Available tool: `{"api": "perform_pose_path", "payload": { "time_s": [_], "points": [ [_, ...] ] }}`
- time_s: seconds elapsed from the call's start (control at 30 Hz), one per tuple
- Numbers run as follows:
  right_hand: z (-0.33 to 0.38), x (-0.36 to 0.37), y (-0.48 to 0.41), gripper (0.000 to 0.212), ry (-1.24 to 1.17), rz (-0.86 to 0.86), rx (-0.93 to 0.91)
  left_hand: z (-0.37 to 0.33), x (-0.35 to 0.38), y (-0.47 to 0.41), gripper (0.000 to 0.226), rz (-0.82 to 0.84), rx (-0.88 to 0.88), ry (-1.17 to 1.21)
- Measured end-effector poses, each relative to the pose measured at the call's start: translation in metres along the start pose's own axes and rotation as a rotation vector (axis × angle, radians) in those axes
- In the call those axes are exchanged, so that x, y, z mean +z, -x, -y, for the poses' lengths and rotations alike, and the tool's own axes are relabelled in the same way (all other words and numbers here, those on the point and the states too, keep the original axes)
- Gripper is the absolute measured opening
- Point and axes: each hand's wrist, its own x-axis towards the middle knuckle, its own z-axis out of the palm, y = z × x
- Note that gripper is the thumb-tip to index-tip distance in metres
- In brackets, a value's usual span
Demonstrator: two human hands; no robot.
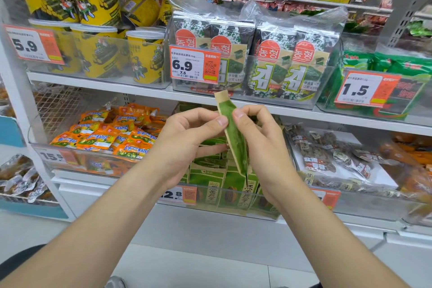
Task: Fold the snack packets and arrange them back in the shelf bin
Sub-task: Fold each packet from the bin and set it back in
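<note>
A green and tan snack packet (233, 133) is held edge-on in front of the shelves, its long side running from upper left to lower right. My left hand (187, 140) pinches it from the left with thumb and fingers. My right hand (259, 145) pinches it from the right, thumb on its upper part. Directly behind and below stands a clear shelf bin (236, 203) with several matching green packets (210, 182) upright in it.
The bin to the left holds orange packets (109, 133); the one to the right holds brown snack bags (327, 159). On the shelf above stand seaweed packs (268, 63) and yellow tubs (100, 49). Price tags hang on the bin fronts. Grey floor lies below.
</note>
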Motion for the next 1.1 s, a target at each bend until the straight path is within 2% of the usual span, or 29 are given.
{"api": "perform_pose_path", "payload": {
  "time_s": [0.17, 0.3, 0.43, 0.53, 0.6, 0.67, 0.77, 0.9, 1.1],
  "points": [
    [0.002, 0.001, -0.004, 0.012, -0.123, 0.007, 0.080, -0.001, 0.002, 0.001, 0.016, 0.005, 0.012, 0.017],
    [0.000, 0.000, -0.005, 0.015, -0.121, 0.071, 0.056, -0.002, 0.003, 0.000, 0.021, 0.000, 0.028, 0.020],
    [0.000, -0.007, -0.003, 0.032, 0.051, 0.174, -0.022, -0.005, -0.001, -0.002, 0.008, -0.032, 0.034, 0.031],
    [-0.005, -0.014, -0.004, 0.042, 0.362, 0.238, -0.065, -0.010, -0.008, -0.004, 0.007, -0.128, 0.071, 0.073],
    [-0.008, -0.013, -0.004, 0.030, 0.430, 0.218, -0.092, -0.013, -0.011, -0.005, 0.007, -0.182, 0.090, 0.092],
    [-0.008, -0.011, -0.004, 0.013, 0.339, 0.206, -0.116, -0.014, -0.013, -0.005, 0.007, -0.206, 0.095, 0.093],
    [-0.006, -0.010, -0.005, 0.007, 0.237, 0.166, -0.159, -0.015, -0.013, -0.003, 0.015, -0.124, 0.090, 0.002],
    [-0.004, -0.012, -0.005, 0.011, 0.095, 0.100, -0.063, -0.012, -0.010, 0.004, 0.054, 0.059, 0.009, -0.071],
    [-0.002, -0.013, -0.006, 0.013, -0.011, 0.061, 0.135, -0.013, -0.014, 0.003, 0.059, 0.157, 0.004, -0.098]
  ]
}}
